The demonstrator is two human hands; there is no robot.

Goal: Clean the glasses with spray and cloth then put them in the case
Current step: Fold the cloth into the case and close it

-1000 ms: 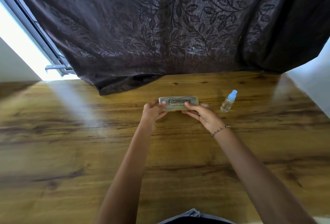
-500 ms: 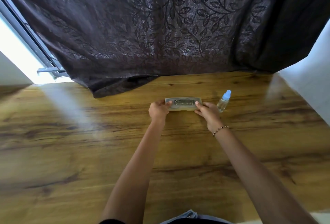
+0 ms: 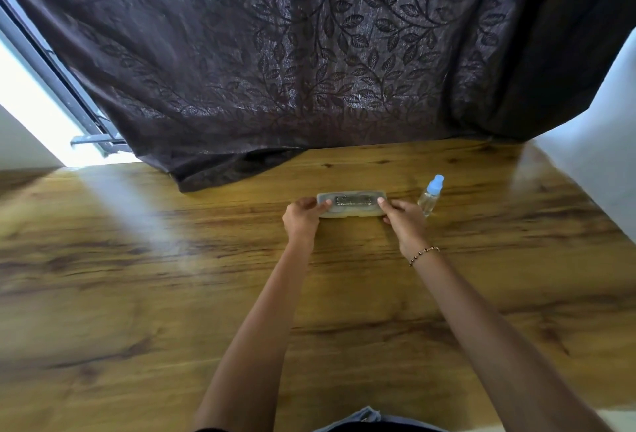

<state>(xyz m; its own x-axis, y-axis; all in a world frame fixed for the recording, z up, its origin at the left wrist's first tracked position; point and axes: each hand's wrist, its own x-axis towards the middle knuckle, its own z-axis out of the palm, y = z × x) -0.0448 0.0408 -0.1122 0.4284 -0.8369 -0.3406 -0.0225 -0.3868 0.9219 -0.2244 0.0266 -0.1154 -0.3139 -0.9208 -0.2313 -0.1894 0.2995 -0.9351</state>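
curtain [image 3: 309, 53]: dark leaf-pattern | bottle cap [image 3: 438, 180]: blue | table [image 3: 137, 294]: wood-grain

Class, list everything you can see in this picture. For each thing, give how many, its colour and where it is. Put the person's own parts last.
glasses case: one, translucent grey, lying flat on the table, centre
spray bottle: one, clear with a light blue cap, upright on the table just right of the case
table: one, brown wood grain, fills the lower half
curtain: one, dark with a leaf pattern, hanging behind the table, hem resting on its far edge
window frame: one, grey, upper left, bright light beside it
wall: one, white, at the right
bracelet: one, dark beads, on the right wrist
left hand: one, grips the case's left end
right hand: one, grips the case's right end
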